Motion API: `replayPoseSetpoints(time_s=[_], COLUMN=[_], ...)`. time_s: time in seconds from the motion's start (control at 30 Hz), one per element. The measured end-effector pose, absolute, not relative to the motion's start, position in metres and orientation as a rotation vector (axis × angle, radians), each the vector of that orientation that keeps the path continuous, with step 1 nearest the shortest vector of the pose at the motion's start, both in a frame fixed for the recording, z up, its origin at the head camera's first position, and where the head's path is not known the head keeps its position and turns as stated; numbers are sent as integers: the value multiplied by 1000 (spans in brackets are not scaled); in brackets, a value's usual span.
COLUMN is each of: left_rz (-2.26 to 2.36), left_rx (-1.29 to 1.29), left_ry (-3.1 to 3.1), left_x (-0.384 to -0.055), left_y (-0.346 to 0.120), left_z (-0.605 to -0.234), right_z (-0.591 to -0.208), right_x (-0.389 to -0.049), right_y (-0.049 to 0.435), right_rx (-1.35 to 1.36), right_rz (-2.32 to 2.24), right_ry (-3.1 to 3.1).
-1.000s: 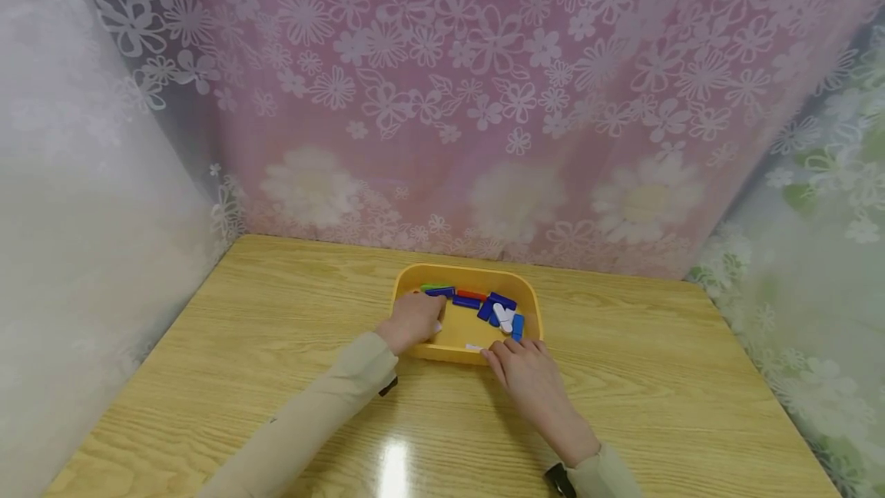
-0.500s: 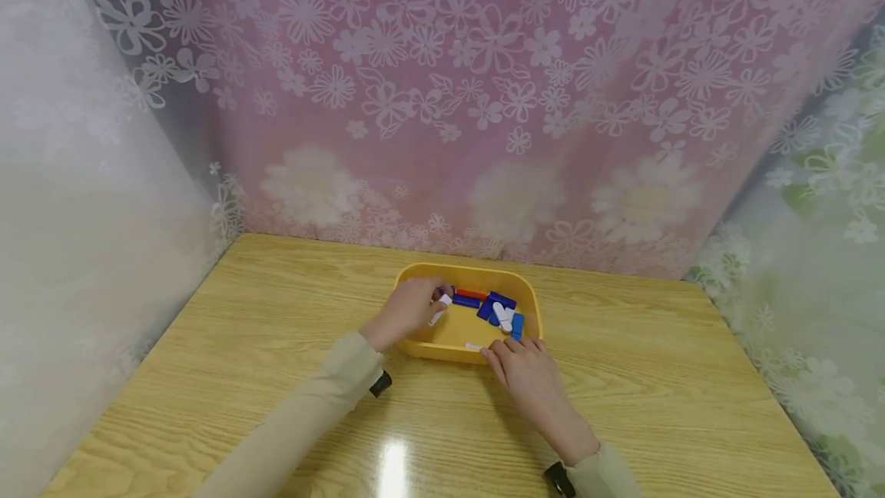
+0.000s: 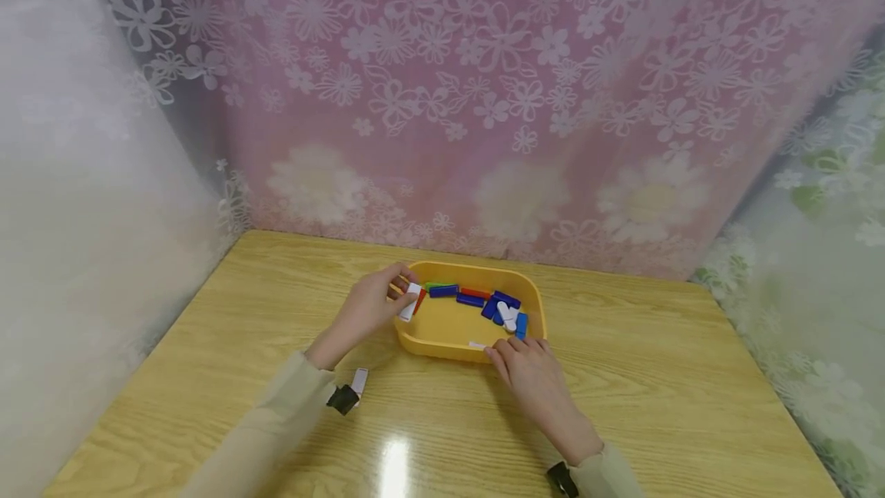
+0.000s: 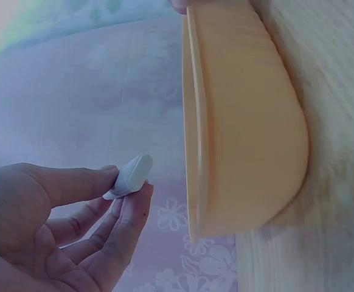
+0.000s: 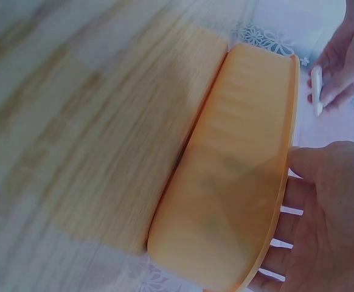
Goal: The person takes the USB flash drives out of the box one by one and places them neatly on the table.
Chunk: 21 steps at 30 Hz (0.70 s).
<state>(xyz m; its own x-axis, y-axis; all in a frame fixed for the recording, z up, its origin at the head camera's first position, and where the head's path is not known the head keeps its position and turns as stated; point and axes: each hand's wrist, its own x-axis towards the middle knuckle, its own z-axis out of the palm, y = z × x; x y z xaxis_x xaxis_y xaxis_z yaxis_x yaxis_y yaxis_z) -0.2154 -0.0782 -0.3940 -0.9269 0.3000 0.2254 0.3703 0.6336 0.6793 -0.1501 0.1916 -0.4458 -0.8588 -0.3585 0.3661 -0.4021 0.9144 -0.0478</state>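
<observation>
My left hand (image 3: 366, 302) pinches a small white oblong piece (image 3: 409, 304) between thumb and fingertips, over the left end of a yellow bin (image 3: 442, 327). In the left wrist view this white piece (image 4: 134, 173) is flat, with a rounded end and a seam along its side. My right hand (image 3: 534, 383) holds the bin's near rim at the right, its fingers hooked over the edge. Inside the bin lie several dark blue pieces (image 3: 472, 300), a red piece (image 3: 475, 293) along the back wall, and white pieces (image 3: 507, 316) on the right-hand pile.
A white piece (image 3: 360, 380) lies on the wooden table (image 3: 643, 375) left of the bin, partly behind the left wrist's black strap (image 3: 343, 399). A flowered pink curtain (image 3: 429, 114) hangs behind the table, with pale curtains at both sides.
My left hand has come up out of the bin and moved left with the white piece. The white piece on the table is now uncovered. My right hand stays on the rim.
</observation>
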Motion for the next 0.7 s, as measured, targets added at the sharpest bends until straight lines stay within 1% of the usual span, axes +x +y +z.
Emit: replayPoseSetpoints(time_s=[0.33, 0.6, 0.7], left_rz=[-1169, -1132, -1096], left_rx=[-551, -628, -610], left_ry=[-2836, -2979, -3035], left_x=[-191, -183, -182], left_y=[-106, -108, -105], left_z=[-414, -440, -445], right_z=[-447, -447, -446], right_x=[-150, -150, -150], right_y=[193, 193, 192], right_rx=[564, 576, 573], right_rz=[170, 164, 156], right_ry=[-2702, -2683, -2687])
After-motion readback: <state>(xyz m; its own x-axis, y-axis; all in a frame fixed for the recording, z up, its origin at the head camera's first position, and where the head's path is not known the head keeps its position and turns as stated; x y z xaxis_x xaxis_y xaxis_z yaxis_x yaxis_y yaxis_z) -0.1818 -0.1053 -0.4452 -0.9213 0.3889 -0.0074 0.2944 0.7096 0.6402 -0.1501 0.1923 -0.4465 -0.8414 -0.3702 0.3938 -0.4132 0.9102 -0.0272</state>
